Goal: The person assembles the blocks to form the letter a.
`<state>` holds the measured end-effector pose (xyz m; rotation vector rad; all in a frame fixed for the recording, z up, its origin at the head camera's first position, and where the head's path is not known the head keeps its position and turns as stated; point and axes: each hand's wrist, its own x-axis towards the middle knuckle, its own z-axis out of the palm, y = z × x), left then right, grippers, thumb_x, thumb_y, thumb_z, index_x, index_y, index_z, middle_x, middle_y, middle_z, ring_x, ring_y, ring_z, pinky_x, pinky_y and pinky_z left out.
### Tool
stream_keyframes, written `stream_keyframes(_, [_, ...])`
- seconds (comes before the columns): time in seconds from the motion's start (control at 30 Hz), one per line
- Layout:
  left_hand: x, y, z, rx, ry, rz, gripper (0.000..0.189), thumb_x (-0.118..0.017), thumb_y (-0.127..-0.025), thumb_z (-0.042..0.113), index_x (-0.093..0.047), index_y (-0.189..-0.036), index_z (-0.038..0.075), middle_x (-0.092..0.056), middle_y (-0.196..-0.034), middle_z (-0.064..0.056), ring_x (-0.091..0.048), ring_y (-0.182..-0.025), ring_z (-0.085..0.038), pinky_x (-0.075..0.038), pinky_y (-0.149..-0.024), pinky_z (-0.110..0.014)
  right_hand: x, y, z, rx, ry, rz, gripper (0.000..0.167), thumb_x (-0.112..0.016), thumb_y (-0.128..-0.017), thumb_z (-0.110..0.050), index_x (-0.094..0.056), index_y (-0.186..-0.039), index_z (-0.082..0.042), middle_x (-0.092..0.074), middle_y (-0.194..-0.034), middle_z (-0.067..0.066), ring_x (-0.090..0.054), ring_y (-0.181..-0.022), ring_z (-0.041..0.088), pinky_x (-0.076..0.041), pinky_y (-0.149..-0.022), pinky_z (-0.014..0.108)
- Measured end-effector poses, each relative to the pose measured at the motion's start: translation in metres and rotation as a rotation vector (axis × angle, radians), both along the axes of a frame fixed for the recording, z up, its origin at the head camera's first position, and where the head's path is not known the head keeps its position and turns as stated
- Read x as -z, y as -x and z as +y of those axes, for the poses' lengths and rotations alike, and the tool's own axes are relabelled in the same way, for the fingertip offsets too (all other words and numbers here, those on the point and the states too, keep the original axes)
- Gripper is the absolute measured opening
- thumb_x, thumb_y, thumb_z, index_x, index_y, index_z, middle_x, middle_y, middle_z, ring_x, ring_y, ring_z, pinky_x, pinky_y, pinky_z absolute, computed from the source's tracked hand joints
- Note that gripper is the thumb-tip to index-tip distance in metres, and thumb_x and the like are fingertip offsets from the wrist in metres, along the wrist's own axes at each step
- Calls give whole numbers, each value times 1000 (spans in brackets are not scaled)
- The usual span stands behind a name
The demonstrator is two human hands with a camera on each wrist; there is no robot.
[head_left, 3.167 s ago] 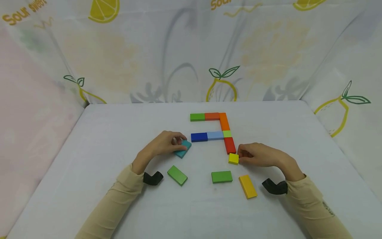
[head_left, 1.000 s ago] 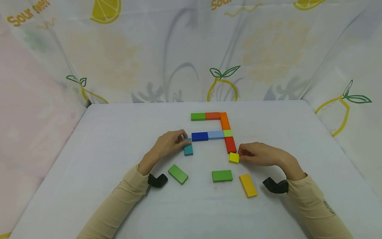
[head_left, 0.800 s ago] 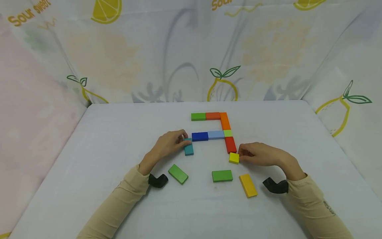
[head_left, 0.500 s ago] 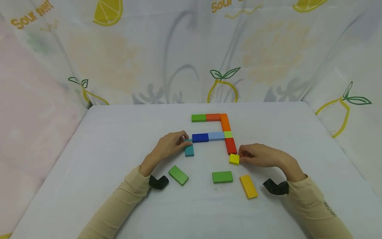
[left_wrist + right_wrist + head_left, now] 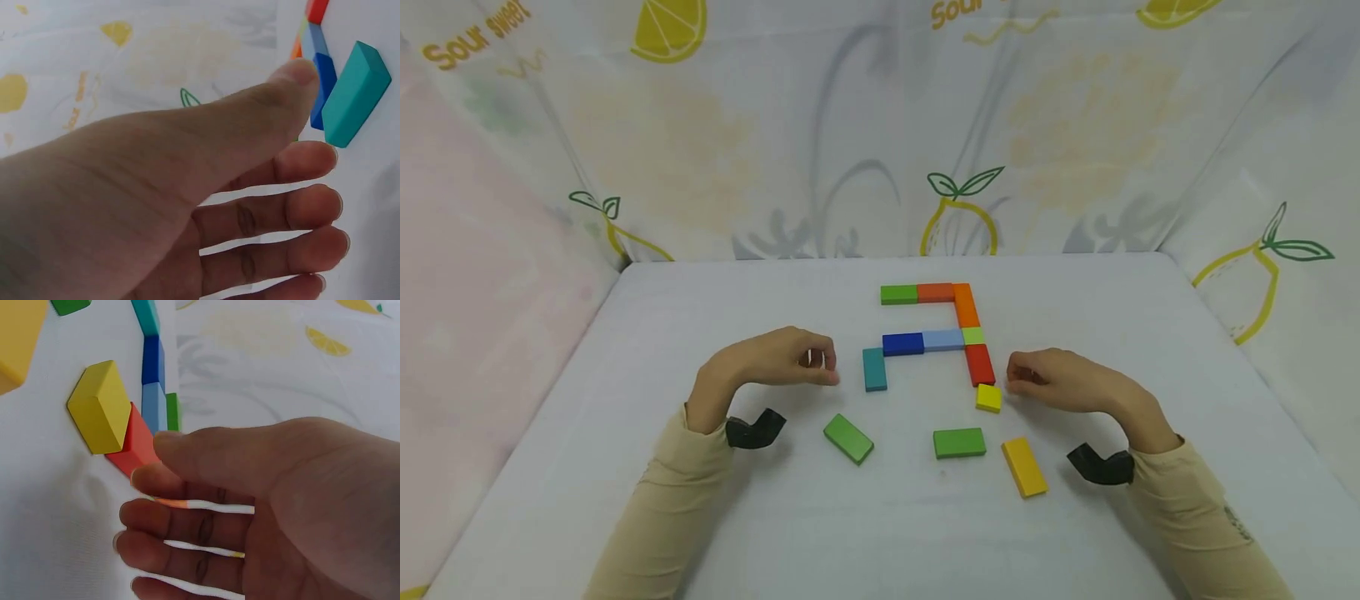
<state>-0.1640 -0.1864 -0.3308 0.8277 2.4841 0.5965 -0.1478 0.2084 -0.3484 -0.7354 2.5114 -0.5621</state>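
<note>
1. Teal block (image 5: 875,370), at the centre of the head view, looks light, stiff and smooth, perhaps a little slippery; a pinch across its long sides should suit. Its upper right corner meets or nearly meets the dark blue block (image 5: 902,344).
2. Yellow block (image 5: 988,398), right of centre, is stubbier and probably as hard; its upper edge appears to touch the red block (image 5: 980,365), so grip left and right sides.
3. Empty, fingers loosely bent: left hand (image 5: 778,358) and right hand (image 5: 1067,382), each just outside its block.
4. Tabletop (image 5: 647,350) room opens toward frame left and right.
</note>
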Motion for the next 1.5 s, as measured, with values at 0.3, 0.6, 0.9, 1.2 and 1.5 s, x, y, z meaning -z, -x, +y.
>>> stream_keyframes(0.3, [9,-21,9,-36,-21,87,20,-60,-91,43,-62,-101,26,-59,-88,8,-53,-81,-9,-44,-73,-27,-4,-2,-5,-67,76,101,6,-59,-94,-20,-59,-100,-18,-60,-86,-6,-52,-79,9,-47,-72,25])
stream_keyframes(0.6, [26,-54,14,-107,17,170,28,-63,-88,43,-60,-107,22,-57,-89,10,-52,-75,-6,-44,-67,-23,-9,-13,-15,-81,103,170,19,-61,-93,-24,-57,-109,-17,-60,-91,-12,-55,-87,7,-51,-77,28])
stream_keyframes(0.9, [32,-68,9,50,-41,312,21,-69,-85,36,-63,-103,26,-56,-103,12,-53,-92,-6,-48,-75,-24,-4,-23,-31,-135,128,194,38,-66,-89,-26,-53,-122,-13,-60,-100,-9,-55,-91,8,-51,-80,30])
stream_keyframes(1.2, [32,-65,10,172,-43,238,27,-74,-82,27,-64,-108,27,-58,-114,12,-51,-106,-5,-50,-88,-29,3,-31,-42,-206,83,135,29,-66,-89,-28,-58,-114,-15,-60,-109,-5,-58,-98,12,-51,-87,31])
stream_keyframes(1.5, [34,-61,15,210,-49,225,24,-73,-83,26,-67,-106,26,-62,-107,16,-55,-98,-2,-49,-89,-27,5,-35,-46,-249,43,104,29,-71,-84,-26,-60,-110,-16,-58,-106,-6,-57,-96,9,-50,-88,29])
